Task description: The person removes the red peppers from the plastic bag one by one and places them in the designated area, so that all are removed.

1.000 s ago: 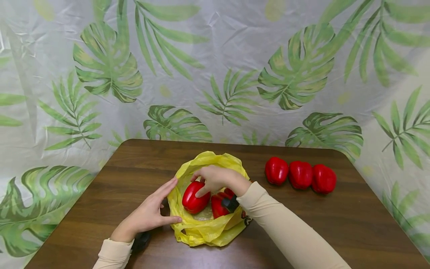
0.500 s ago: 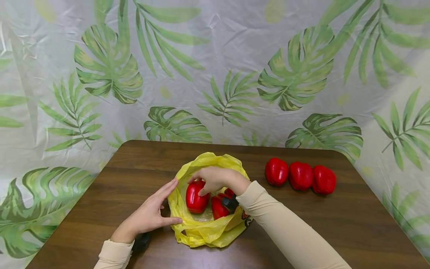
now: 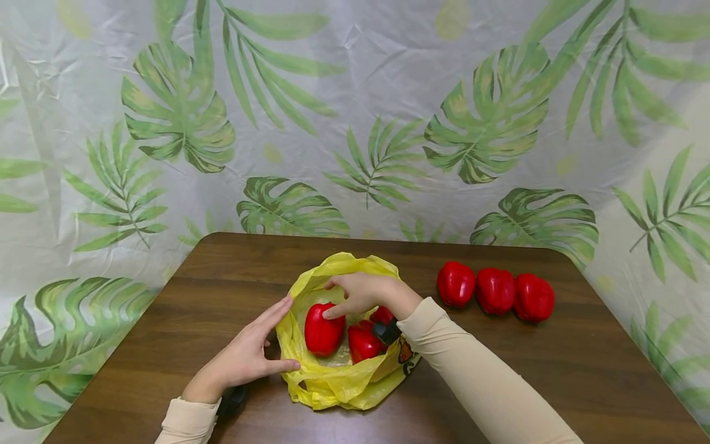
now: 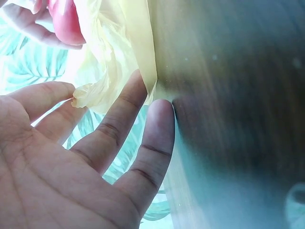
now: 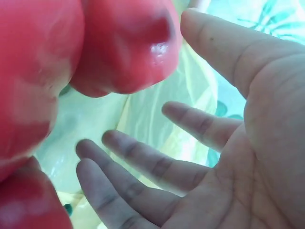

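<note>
A yellow plastic bag (image 3: 344, 388) stands on the table with its mouth spread, several red bell peppers visible inside and around it. My left hand (image 3: 244, 354) braces the bag's left side, its fingers fairly straight and the fingertips against the plastic, as the left wrist view shows too. Over the mouth is my right hand (image 3: 366, 295), its fingers spread with nothing gripped; the thumb tip is right at a bell pepper (image 3: 322, 333) in the bag's left part. A second bell pepper (image 3: 363, 343) and a third (image 3: 381, 316), partly covered by the right wrist, lie on the right inside.
A row of three red bell peppers, left (image 3: 456, 283), middle (image 3: 496, 291) and right (image 3: 534, 298), sits to the right of the bag on the brown wooden table (image 3: 233, 271). A leaf-patterned curtain (image 3: 355, 123) hangs behind the table.
The bell pepper under my right hand shifts a little right, then settles in the bag. My right hand lets go of it, fingers spreading, and draws slightly right. The left hand stays put.
</note>
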`<state>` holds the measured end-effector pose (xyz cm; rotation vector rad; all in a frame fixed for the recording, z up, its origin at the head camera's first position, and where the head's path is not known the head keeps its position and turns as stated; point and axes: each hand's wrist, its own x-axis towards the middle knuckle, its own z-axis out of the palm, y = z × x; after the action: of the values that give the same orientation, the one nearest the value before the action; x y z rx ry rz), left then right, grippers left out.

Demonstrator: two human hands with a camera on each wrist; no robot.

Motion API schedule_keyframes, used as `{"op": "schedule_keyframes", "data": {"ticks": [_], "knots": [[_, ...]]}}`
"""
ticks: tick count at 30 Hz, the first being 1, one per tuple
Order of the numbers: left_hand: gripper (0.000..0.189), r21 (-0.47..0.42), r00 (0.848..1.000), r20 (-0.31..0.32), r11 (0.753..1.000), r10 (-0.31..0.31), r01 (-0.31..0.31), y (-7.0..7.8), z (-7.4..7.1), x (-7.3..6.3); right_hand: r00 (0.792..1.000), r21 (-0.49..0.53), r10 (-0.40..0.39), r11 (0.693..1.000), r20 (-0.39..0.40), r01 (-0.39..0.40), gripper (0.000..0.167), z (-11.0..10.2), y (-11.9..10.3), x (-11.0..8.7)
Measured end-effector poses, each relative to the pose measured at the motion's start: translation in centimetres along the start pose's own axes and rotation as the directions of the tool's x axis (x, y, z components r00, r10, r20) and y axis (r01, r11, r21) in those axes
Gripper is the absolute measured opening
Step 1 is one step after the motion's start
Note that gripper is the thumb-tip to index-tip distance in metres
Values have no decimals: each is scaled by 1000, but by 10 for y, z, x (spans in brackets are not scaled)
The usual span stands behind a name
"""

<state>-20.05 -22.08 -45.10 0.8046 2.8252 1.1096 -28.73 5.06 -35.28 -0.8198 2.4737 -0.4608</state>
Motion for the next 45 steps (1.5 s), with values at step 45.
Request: {"op": "schedule_keyframes", "data": {"ticks": [45], "knots": [[110,13,1000,-4,1000,-1,1,1,1,-1,995,164,-51,986,85,36,46,1,2,4]]}}
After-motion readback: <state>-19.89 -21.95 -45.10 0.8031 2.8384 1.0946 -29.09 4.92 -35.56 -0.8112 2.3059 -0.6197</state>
